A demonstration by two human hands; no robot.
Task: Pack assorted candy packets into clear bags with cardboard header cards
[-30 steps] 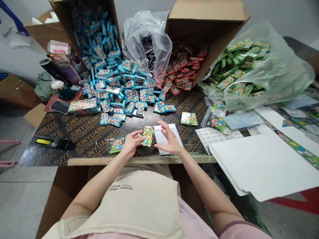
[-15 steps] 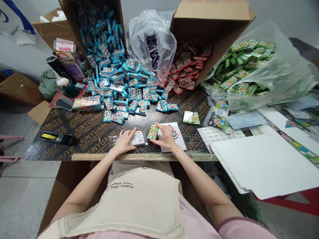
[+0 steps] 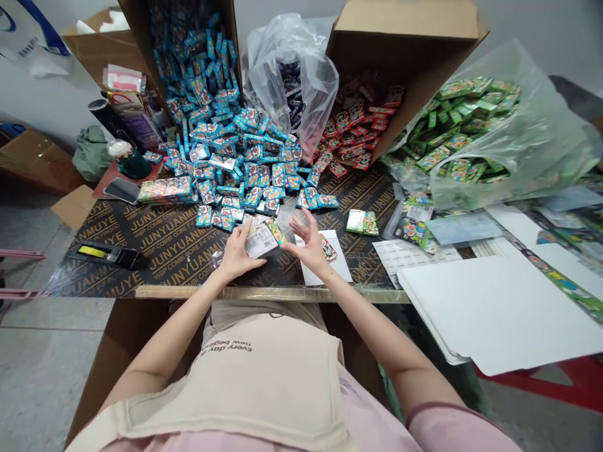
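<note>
Packet (image 3: 260, 243) in left hand (image 3: 237, 257), open right hand (image 3: 307, 242) beside, table edge (image 3: 273, 293) just below

The far wall (image 3: 532, 25) is plain grey-white, unmarked where it shows, and a white bag with blue straps (image 3: 32, 41) hangs at far left. The floor is grey concrete (image 3: 42, 376) with a visible seam running across on the left. The work surface is a black plywood board (image 3: 174, 251), printed repeatedly with "JUNYUANMUYE" in gold and edged on the near side by a pale wooden strip (image 3: 264, 294). A brown cardboard carton (image 3: 117, 351) stands below that edge. Left of the board are a glossy brown panel (image 3: 32, 160) and a pink rail (image 3: 19, 263); a red stand (image 3: 570, 383) shows at near right. Lighting is even and diffuse — shadows soft throughout.
</note>
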